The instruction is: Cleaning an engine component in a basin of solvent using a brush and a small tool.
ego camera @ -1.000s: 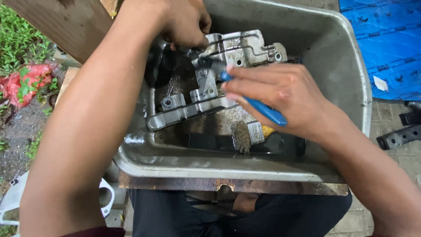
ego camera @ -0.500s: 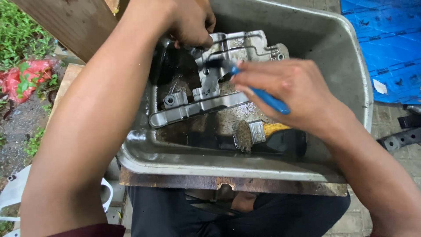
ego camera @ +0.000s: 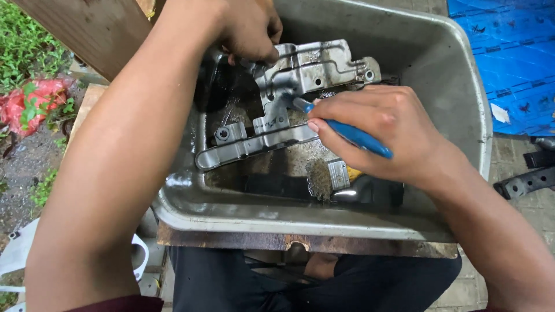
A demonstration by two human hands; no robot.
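A person is sitting over a grey metal tub [ego camera: 457, 75], which is resting on a worn wooden board [ego camera: 370, 245] across the lap. Inside the tub a silvery metal bracket [ego camera: 300, 75] is lying tilted, its upper end leaning toward the far wall and its lower arm reaching down to the left above the dark, oily liquid [ego camera: 272, 185] pooling at the bottom. The left hand [ego camera: 245, 29] is closing its fingers around the bracket's top left corner, gripping it firmly. The right hand [ego camera: 376, 130] is curling around a blue-handled brush [ego camera: 355, 137], thumb and fingers pinching the handle, and the brush's head is pressing against the middle of the bracket, just below the left hand's grip. So the bracket is sitting between both hands, touching each. A wider paintbrush [ego camera: 329, 176] with a metal ferrule is lying in the liquid just under the right hand. A blue tarp [ego camera: 509, 52] is spreading out on the ground to the right of the tub, and grass [ego camera: 23, 52] is showing at the left.
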